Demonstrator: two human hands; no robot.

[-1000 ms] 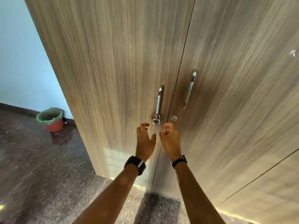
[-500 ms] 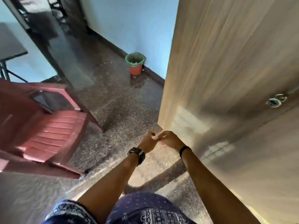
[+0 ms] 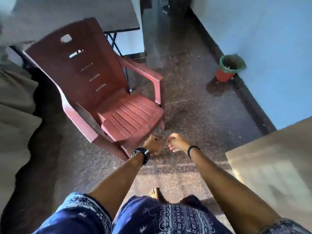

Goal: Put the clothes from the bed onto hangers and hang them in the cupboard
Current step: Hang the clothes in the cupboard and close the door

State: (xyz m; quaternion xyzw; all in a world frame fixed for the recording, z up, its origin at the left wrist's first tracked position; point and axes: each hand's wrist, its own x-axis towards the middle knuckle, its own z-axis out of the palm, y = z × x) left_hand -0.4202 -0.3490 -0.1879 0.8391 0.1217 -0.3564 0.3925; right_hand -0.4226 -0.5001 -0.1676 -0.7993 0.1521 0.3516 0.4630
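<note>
Hands empty: left hand point(image 3: 152, 146) loosely curled, right hand point(image 3: 177, 143) curled, gripping nothing. No clothes or hangers visible; hanging apparently all left to do.

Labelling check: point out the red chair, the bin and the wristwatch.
red chair point(image 3: 130, 115), head view, on the slatted seat.
bin point(image 3: 226, 76), head view, on its orange side wall.
wristwatch point(image 3: 143, 153), head view, on the black strap.

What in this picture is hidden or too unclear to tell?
- Cupboard, head view: only a blurred corner shows; the right edge cuts off its doors and inside.
- Bed, head view: the left edge cuts it; only blurred bedding shows, no clothes or hangers.
- Left hand: seen from the back, so its fingers are hidden.
- Right hand: fingers curled; anything small inside cannot be made out.
- Bin: contents too small to tell.
</note>
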